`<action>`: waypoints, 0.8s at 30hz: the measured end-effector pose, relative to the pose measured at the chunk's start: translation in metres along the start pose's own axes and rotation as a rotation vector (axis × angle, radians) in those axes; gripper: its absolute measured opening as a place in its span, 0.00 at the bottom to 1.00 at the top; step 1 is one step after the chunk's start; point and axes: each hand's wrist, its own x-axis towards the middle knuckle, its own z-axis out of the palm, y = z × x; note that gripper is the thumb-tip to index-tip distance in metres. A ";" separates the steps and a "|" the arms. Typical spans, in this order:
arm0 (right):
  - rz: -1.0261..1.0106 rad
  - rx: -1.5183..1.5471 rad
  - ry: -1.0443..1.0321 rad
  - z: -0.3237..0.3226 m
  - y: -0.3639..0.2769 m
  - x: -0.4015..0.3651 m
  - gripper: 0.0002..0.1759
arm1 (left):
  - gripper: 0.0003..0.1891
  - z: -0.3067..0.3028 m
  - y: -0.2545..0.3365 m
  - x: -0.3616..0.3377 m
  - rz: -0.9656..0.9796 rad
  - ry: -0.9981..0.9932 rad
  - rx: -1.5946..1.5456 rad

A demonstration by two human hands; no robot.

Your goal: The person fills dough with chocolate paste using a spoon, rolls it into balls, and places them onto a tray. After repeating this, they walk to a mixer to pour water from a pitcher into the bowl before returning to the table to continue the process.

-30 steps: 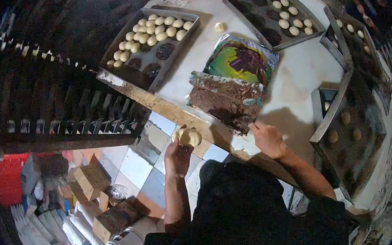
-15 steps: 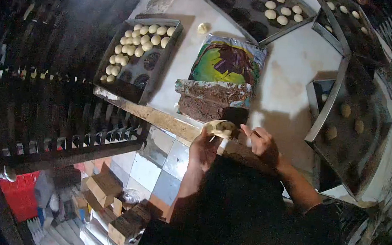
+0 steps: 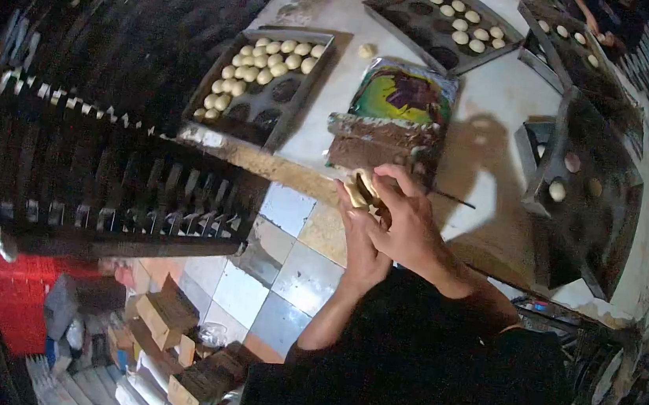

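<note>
Over the table's front edge, my left hand (image 3: 367, 254) cradles a piece of pale dough (image 3: 356, 195) from below. My right hand (image 3: 410, 226) closes on the same dough from the right, thumb and fingers at its edges. A dark gap shows between the folded sides of the dough. Just beyond my hands lies an opened plastic pack (image 3: 411, 94), green, yellow and purple, with a brown paste (image 3: 365, 154) spread at its near end. A thin dark stick-like tool (image 3: 455, 199) pokes out to the right of the paste; its other end is hidden.
On the left, a metal tray (image 3: 301, 99) carries many dough balls. Another tray (image 3: 376, 8) with balls sits at the back. Stacked trays (image 3: 550, 159) lean at the right. A single dough ball (image 3: 366, 50) rests near the pack. Another person's hand (image 3: 592, 25) shows at the far right.
My right hand has come left onto the dough and now grips it with my left hand. The dough, earlier spread flat with dark filling on it, is folded upward. The view has shifted.
</note>
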 end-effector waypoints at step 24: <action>-0.358 0.140 -0.052 0.017 -0.148 -0.105 0.15 | 0.24 -0.141 0.047 -0.136 -0.142 0.219 -0.727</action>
